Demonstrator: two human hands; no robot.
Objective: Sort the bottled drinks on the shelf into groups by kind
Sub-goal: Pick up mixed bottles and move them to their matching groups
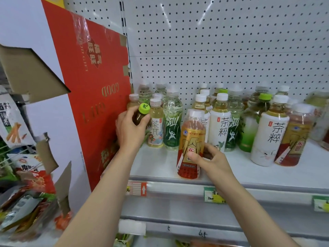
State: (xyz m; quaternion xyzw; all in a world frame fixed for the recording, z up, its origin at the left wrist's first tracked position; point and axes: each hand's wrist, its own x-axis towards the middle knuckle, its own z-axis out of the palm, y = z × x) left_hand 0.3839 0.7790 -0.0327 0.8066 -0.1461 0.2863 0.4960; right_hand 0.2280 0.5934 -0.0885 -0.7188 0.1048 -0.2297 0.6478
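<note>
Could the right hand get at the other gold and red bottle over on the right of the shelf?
Probably not right away: the right hand already holds a gold-and-red bottle. Otherwise the way looks free, since the other gold-and-red bottle stands in the front row with bare shelf before it.

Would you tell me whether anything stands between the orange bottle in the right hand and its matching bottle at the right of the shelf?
Yes. Between the orange bottle and its match stands the front white-labelled tea bottle; the bare shelf in front looks open.
</note>
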